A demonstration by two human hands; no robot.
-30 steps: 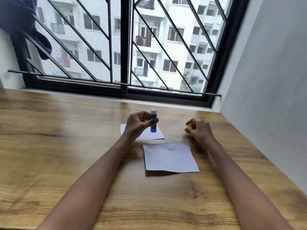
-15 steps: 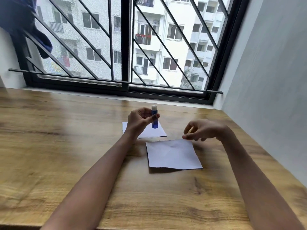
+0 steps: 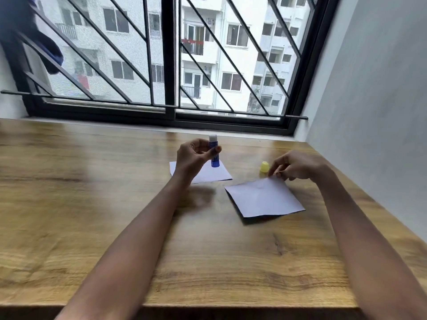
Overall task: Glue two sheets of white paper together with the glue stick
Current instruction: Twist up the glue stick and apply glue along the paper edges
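My left hand (image 3: 193, 156) holds the uncapped glue stick (image 3: 214, 155) upright above the table; its body is blue and its white tip points up. Under that hand lies the far sheet of white paper (image 3: 209, 174), partly hidden by my wrist. The near sheet of white paper (image 3: 264, 199) lies to the right, turned at an angle. My right hand (image 3: 295, 167) pinches the far corner of this near sheet. The yellow glue cap (image 3: 264, 167) stands on the table just left of my right fingers, apart from them.
The wooden table (image 3: 115, 215) ends at a grey wall (image 3: 369, 112) on the right and a barred window (image 3: 171, 65) at the back. A dark blue cloth (image 3: 34, 31) hangs at the upper left. The table's front edge runs along the bottom.
My right hand has set the yellow cap down on the table and moved onto the near sheet's far corner. That sheet has shifted and turned. The left hand keeps the glue stick up.
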